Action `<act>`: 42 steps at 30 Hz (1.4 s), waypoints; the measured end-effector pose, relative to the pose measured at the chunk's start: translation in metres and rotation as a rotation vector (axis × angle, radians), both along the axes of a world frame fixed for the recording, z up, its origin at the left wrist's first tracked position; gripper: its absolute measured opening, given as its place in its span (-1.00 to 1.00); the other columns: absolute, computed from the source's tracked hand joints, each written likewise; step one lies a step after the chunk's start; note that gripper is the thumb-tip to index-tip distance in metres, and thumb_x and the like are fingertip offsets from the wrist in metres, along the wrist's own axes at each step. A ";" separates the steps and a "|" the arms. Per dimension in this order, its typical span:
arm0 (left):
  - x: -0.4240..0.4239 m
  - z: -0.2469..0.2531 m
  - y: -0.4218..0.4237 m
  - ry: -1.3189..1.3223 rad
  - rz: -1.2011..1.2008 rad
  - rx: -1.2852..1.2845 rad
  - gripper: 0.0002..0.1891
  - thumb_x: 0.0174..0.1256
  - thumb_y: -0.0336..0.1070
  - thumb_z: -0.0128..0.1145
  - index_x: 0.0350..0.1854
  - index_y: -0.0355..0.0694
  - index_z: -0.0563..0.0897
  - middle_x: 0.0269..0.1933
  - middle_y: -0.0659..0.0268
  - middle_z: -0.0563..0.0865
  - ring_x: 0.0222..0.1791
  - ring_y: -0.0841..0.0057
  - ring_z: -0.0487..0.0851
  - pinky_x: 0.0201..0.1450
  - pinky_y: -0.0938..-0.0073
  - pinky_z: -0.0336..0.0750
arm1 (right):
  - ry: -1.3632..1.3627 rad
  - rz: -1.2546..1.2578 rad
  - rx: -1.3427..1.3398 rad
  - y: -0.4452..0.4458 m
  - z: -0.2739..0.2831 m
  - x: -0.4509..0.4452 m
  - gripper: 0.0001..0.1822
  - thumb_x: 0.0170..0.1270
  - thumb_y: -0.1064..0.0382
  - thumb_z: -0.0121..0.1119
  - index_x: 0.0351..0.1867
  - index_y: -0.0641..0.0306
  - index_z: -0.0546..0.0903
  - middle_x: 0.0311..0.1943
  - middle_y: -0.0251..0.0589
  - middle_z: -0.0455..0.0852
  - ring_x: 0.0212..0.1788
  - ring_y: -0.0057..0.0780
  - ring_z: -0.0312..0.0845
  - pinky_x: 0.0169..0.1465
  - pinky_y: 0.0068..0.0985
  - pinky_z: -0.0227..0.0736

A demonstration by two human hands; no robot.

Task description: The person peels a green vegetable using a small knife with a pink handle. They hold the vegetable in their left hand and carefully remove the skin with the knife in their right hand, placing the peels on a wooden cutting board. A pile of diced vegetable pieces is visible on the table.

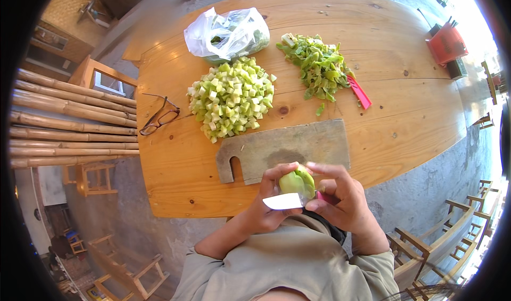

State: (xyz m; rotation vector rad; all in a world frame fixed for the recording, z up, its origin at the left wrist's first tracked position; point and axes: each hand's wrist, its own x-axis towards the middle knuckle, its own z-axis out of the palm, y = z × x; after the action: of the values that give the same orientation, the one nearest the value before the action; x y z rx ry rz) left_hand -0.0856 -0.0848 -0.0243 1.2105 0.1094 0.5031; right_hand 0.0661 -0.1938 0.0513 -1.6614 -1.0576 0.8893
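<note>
Close in front of my body, my left hand [275, 193] grips a pale green, furrowed vegetable [293, 183] that looks like a chayote. My right hand [339, 193] is closed around the pink handle of a small knife [284, 201]. Its bright blade points left, on the near side of the vegetable, and the fingertips of this hand come close to the vegetable's far end. Whether the blade touches the flesh cannot be seen. Just beyond both hands lies a worn wooden cutting board [287, 147] with a slot cut in it and a damp dark patch.
Diced pale green vegetable [231, 97] is heaped beyond the board. Behind it sits a white plastic bag [227, 33] with green contents. Peelings [315, 63] lie right, beside a pink plastic tool [360, 93]. Eyeglasses [160, 117] rest left; a red holder [447, 45] stands far right on the wooden table [399, 117].
</note>
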 end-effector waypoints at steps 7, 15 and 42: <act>0.012 -0.005 0.002 -0.109 0.051 0.217 -0.26 0.21 -0.32 0.30 0.33 -0.11 0.09 0.13 0.08 0.41 0.16 0.25 0.44 0.17 0.19 0.40 | -0.235 0.049 0.156 -0.001 -0.013 -0.004 -0.62 0.09 0.18 0.42 -0.08 0.16 0.58 -0.66 -0.31 0.53 -0.65 -0.49 0.48 -0.56 -0.54 0.34; 0.011 -0.013 -0.001 -0.143 0.083 0.135 -0.25 0.20 -0.41 0.28 0.33 -0.09 0.07 0.15 0.01 0.37 0.18 0.24 0.41 0.18 0.20 0.38 | -0.261 0.054 0.126 0.002 -0.017 -0.003 -0.64 0.07 0.19 0.42 -0.09 0.14 0.60 -0.62 -0.29 0.58 -0.62 -0.44 0.53 -0.55 -0.52 0.37; 0.013 -0.015 0.010 -0.116 0.026 0.472 -0.27 0.08 -0.60 0.27 0.30 -0.23 0.17 0.17 0.02 0.39 0.20 0.11 0.43 0.12 0.17 0.42 | -0.204 0.047 0.131 0.002 -0.018 0.011 -0.59 0.09 0.19 0.42 -0.01 0.11 0.60 -0.65 -0.27 0.51 -0.64 -0.41 0.47 -0.52 -0.52 0.36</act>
State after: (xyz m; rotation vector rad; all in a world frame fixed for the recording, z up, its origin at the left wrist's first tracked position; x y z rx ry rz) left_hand -0.0728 -0.0743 -0.0396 1.6372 -0.0986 0.6427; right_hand 0.0766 -0.1918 0.0335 -1.6484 -1.2702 0.6748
